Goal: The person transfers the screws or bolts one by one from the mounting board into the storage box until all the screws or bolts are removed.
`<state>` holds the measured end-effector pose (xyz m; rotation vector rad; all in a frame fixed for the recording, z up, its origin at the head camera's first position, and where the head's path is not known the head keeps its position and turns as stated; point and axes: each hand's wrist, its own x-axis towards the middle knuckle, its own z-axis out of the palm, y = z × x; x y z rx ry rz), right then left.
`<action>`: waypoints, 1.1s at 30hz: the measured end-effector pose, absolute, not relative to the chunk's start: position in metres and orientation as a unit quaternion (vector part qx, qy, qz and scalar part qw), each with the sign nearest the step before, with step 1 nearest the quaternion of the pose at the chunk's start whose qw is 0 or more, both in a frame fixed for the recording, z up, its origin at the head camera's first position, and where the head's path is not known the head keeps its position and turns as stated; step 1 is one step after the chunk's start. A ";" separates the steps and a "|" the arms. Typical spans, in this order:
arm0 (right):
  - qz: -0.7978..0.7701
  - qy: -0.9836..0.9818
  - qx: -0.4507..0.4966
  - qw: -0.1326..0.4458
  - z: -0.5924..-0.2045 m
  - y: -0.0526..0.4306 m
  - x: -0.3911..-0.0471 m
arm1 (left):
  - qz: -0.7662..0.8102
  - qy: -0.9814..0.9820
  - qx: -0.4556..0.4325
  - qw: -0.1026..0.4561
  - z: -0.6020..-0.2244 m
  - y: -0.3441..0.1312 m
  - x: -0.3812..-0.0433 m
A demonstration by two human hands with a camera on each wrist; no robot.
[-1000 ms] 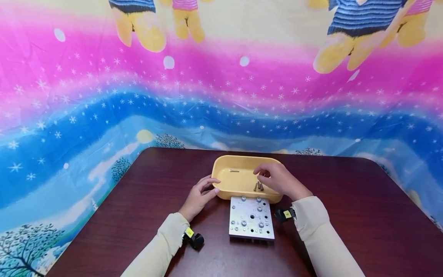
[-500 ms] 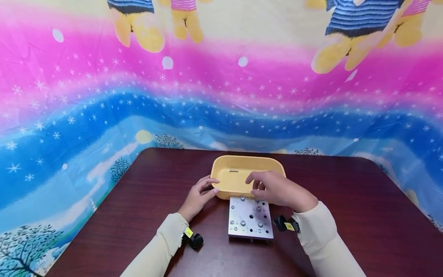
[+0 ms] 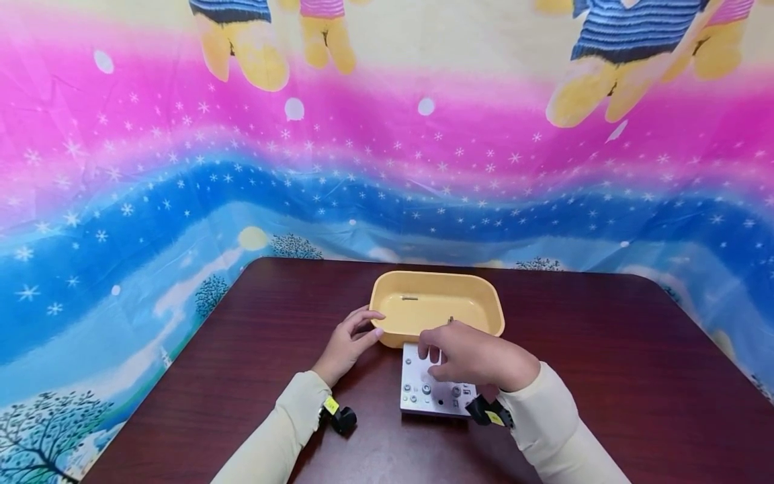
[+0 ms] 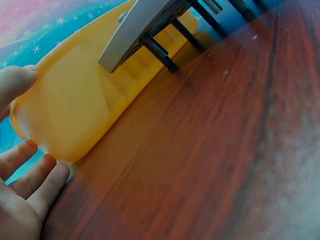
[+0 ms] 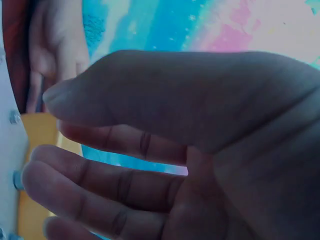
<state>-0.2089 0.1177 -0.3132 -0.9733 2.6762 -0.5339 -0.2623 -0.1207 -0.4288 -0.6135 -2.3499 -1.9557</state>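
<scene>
A yellow plastic tray stands on the table. My left hand holds its left end, the thumb and fingers around the rim. Just in front of the tray is a silver metal plate with holes and several socket-head bolts. Bolt shanks stick out below the plate in the left wrist view. My right hand hovers over the plate's upper right part, fingers loosely bent, thumb apart from them, with nothing seen between. It hides part of the plate and the tray's front right corner.
One small bolt lies at the back left inside the tray. Another bolt end shows just behind my right hand. The dark red table runs back to a printed cloth. A small black camera sits on each wrist.
My right hand has moved out of the tray, toward me, and now sits over the metal plate. The left hand keeps its hold on the tray's end.
</scene>
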 end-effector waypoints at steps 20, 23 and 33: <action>-0.146 0.905 -0.362 0.171 -0.331 0.092 -0.200 | -0.629 -0.754 -0.190 0.008 -0.428 -0.121 -0.262; -0.143 0.905 -0.361 0.177 -0.332 0.091 -0.199 | -0.628 -0.755 -0.189 0.008 -0.428 -0.121 -0.262; -0.120 0.907 -0.373 0.157 -0.340 0.088 -0.200 | -0.624 -0.758 -0.188 0.007 -0.427 -0.121 -0.262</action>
